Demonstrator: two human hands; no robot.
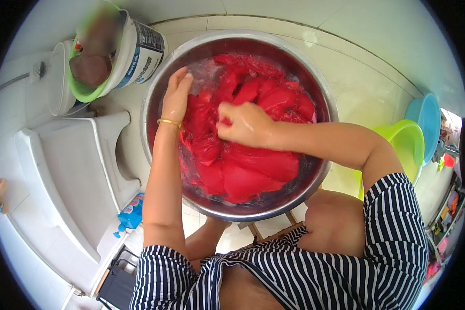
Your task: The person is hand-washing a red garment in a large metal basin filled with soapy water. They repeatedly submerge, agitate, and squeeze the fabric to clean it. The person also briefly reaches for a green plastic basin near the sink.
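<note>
A large round metal basin [328, 111] holds soaked red cloth [261, 178] and some water. The cloth lies bunched in wet folds, bulging in places. My right hand [245, 124] is closed in a fist over the middle of it, with a bit of red fabric showing between the fingers. At the basin's left side, my left hand [177, 95] has its fingers stretched out toward the far rim, beside the cloth's left edge. A yellow bangle [169, 122] circles my left wrist.
White buckets with a green basin [85, 95] stand far left. Nearer, a white plastic stool [70, 155] and a blue bottle [131, 213] sit by the basin. On the right are a lime-green tub [405, 142] and a blue basin [426, 121]. A tiled wall runs behind.
</note>
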